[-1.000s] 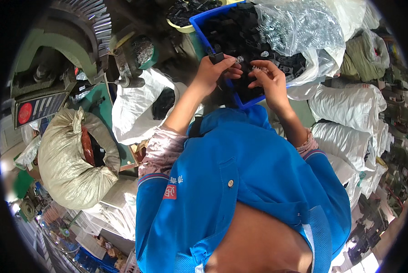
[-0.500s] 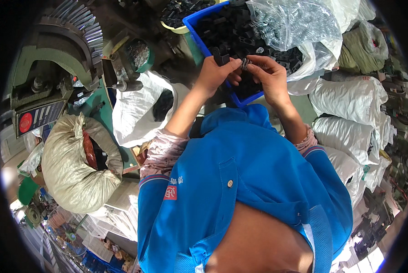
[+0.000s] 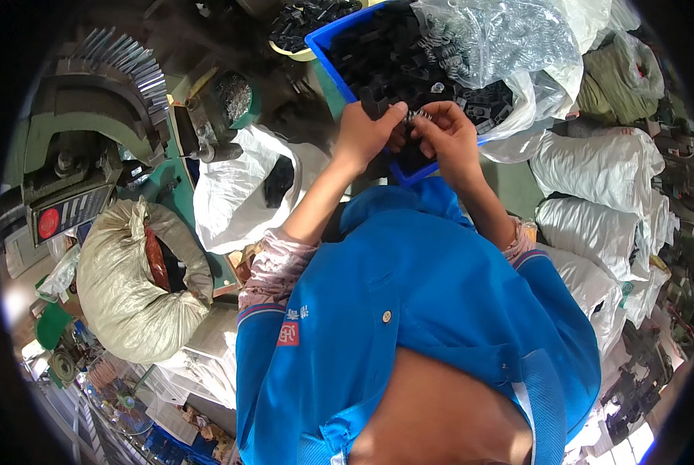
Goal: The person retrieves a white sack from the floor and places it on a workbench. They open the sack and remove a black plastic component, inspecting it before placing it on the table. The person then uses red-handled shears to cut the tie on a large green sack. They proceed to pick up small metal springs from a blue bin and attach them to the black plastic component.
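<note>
My left hand (image 3: 364,133) is closed on a black plastic part (image 3: 373,102), which sticks up past the thumb. Close beside it, my right hand (image 3: 451,139) pinches a small metal coil spring (image 3: 417,115) between thumb and fingers. The two hands nearly meet at the spring, and whether it touches the black part cannot be made out. Both are held over the near end of a blue bin (image 3: 328,62) full of black plastic parts. A clear bag of coil springs (image 3: 502,46) lies over the bin's right side.
White sacks (image 3: 587,170) are stacked on the right. To the left stand an open white sack (image 3: 227,194), a tied beige sack (image 3: 122,287) and a machine with a curved row of metal rods (image 3: 142,66). A yellow tub (image 3: 304,54) and green container (image 3: 252,105) stand farther back.
My right hand has shifted slightly left and down, its fingers curling closer around the spring. My left hand stays almost in place with the black part. The whole view has shifted slightly.
</note>
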A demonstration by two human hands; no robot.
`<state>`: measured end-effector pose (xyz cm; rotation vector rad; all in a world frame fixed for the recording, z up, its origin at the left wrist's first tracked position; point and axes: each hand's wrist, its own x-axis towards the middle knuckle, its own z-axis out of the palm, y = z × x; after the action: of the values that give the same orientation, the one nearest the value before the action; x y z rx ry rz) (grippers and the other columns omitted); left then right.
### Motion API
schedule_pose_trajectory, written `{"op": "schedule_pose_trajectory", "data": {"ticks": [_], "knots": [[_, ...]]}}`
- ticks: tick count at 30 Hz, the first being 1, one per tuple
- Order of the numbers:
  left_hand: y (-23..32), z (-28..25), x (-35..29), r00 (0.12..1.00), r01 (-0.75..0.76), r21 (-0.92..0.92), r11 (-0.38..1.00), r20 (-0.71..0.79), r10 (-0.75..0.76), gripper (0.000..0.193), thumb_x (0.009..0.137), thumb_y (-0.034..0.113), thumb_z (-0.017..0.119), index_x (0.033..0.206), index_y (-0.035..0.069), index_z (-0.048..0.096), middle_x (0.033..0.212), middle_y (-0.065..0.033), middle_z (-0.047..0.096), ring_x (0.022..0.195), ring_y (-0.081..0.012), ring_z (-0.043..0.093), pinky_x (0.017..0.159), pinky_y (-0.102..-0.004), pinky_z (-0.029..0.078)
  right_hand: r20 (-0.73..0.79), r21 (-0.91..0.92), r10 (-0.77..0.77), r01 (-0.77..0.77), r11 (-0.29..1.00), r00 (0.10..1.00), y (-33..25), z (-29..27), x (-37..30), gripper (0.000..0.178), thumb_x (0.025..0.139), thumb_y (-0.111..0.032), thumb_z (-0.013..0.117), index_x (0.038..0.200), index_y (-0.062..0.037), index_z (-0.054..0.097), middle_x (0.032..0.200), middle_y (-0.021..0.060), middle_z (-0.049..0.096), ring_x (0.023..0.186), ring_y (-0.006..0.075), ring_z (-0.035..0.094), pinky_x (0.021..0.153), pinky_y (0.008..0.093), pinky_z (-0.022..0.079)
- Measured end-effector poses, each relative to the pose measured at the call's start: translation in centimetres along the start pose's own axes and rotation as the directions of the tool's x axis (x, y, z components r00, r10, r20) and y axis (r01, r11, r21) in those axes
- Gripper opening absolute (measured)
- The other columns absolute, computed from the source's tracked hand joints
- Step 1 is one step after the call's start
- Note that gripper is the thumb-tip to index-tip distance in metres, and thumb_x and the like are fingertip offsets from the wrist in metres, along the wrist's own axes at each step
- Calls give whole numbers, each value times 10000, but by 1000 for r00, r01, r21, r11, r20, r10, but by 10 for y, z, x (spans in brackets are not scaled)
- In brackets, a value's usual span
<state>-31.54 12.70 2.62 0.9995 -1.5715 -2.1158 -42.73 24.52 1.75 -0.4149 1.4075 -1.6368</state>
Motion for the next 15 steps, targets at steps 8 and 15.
{"op": "schedule_pose_trajectory", "data": {"ticks": [8,15], "knots": [[17,-25,17,986,6,119,993,-167,14,209,834,196,653,800,-8,623,737,-87,634,559,-134,589,435,-236,419,-18,-358,-204,184,916,979,-12,-13,2,190,808,0,635,971,9,537,826,66,624,616,84,572,525,213,457],[37,-55,82,982,27,297,955,-186,30,126,793,150,677,815,29,648,736,-54,643,599,-126,613,456,-228,399,489,-620,-371,614,489,789,-62,3,94,192,842,-85,614,1007,-5,556,829,66,640,643,95,586,521,239,448]]}}
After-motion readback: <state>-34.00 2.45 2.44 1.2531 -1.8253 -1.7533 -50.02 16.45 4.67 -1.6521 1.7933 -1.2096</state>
